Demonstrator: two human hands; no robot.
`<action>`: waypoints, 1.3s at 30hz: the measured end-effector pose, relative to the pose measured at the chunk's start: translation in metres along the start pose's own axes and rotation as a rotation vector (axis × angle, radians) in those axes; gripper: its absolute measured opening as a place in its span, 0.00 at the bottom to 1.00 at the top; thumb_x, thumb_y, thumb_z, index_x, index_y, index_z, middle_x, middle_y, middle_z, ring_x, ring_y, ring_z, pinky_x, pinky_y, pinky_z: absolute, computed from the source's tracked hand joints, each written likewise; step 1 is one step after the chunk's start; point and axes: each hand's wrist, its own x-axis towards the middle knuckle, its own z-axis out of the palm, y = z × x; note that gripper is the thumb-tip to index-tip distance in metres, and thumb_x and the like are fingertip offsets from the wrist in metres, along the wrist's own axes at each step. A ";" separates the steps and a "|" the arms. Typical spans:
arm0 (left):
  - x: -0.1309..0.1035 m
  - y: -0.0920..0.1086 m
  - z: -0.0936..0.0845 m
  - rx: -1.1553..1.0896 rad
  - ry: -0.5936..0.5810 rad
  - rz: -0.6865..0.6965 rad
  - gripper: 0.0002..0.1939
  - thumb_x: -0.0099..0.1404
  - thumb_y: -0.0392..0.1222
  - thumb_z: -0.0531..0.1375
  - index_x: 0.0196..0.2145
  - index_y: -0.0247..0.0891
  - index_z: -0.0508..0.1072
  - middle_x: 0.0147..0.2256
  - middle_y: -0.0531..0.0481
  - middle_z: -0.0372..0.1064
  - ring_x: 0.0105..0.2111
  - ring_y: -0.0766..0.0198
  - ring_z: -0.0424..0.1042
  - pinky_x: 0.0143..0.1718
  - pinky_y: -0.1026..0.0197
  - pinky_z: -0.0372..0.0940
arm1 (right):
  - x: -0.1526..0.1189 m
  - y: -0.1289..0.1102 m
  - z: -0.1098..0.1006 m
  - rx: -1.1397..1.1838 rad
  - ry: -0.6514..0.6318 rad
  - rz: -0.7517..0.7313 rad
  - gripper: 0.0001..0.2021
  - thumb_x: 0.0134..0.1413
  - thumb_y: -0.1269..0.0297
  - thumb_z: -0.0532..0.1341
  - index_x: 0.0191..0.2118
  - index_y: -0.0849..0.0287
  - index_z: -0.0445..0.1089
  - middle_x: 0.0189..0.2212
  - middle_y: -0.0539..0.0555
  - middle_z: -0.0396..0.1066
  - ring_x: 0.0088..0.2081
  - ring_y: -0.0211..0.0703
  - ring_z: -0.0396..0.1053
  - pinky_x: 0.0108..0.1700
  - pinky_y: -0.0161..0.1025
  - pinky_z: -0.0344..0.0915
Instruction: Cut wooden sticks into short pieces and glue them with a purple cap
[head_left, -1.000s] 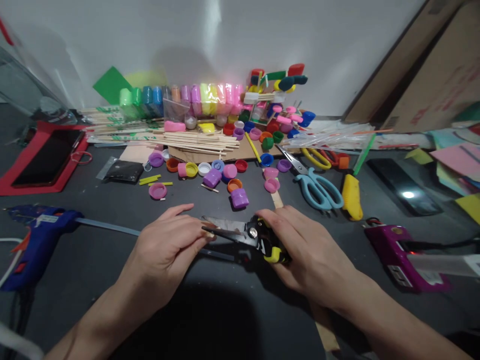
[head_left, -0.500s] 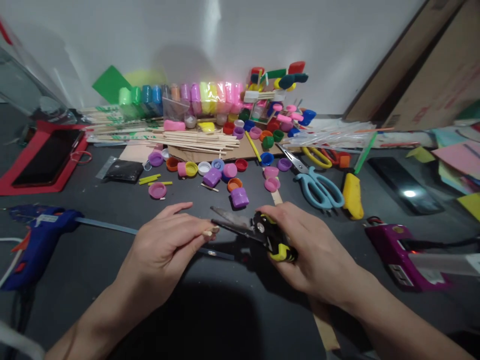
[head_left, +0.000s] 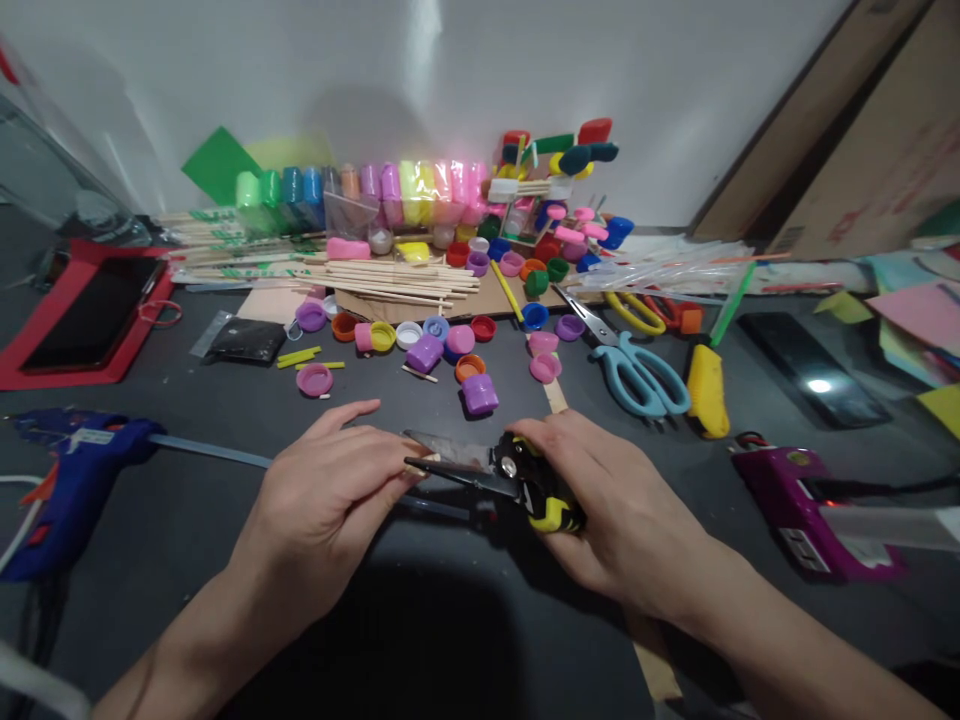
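Note:
My left hand point(head_left: 322, 505) pinches a short pale wooden stick point(head_left: 429, 459), mostly hidden by the fingers. Only its end shows at the fingertips. My right hand point(head_left: 611, 510) is wrapped round the handles of black-and-yellow shears point(head_left: 508, 468). Their blades are apart and point left, with the tips at my left fingertips and the stick end between or just behind them; I cannot tell which. Beyond the hands lie a purple cap point(head_left: 478, 394) and an orange cap point(head_left: 470, 369). A clear glue stick point(head_left: 442, 510) lies under my left hand.
A blue glue gun point(head_left: 82, 470) lies at left, near a phone point(head_left: 97, 312) on red card. Blue-handled scissors point(head_left: 641, 375), a yellow cutter point(head_left: 706, 390), another phone point(head_left: 814, 370) and a purple box point(head_left: 810, 515) are at right. Wooden sticks point(head_left: 397, 284) and clay tubs point(head_left: 360, 185) line the back.
The shears have shifted slightly left, so their blades now overlap my left fingertips and the stick end. My left hand has barely moved.

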 end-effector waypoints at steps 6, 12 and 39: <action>-0.001 0.001 0.002 0.029 0.028 0.023 0.09 0.68 0.29 0.57 0.33 0.39 0.74 0.35 0.58 0.79 0.36 0.72 0.76 0.62 0.58 0.57 | 0.000 0.001 0.001 -0.032 0.022 0.008 0.21 0.46 0.75 0.56 0.50 0.66 0.62 0.35 0.60 0.68 0.35 0.50 0.65 0.35 0.44 0.67; 0.001 0.001 0.000 0.061 0.039 0.006 0.09 0.68 0.30 0.57 0.34 0.40 0.73 0.33 0.59 0.77 0.33 0.73 0.75 0.60 0.60 0.58 | 0.000 -0.001 0.000 -0.032 0.028 -0.007 0.22 0.45 0.75 0.56 0.50 0.67 0.62 0.35 0.61 0.68 0.35 0.51 0.65 0.35 0.46 0.67; -0.001 0.002 -0.002 0.027 0.044 0.023 0.10 0.67 0.27 0.56 0.33 0.39 0.72 0.33 0.57 0.76 0.33 0.71 0.74 0.60 0.55 0.58 | 0.003 -0.001 0.000 -0.030 0.025 -0.008 0.21 0.44 0.75 0.55 0.48 0.64 0.62 0.34 0.59 0.69 0.34 0.50 0.67 0.34 0.44 0.68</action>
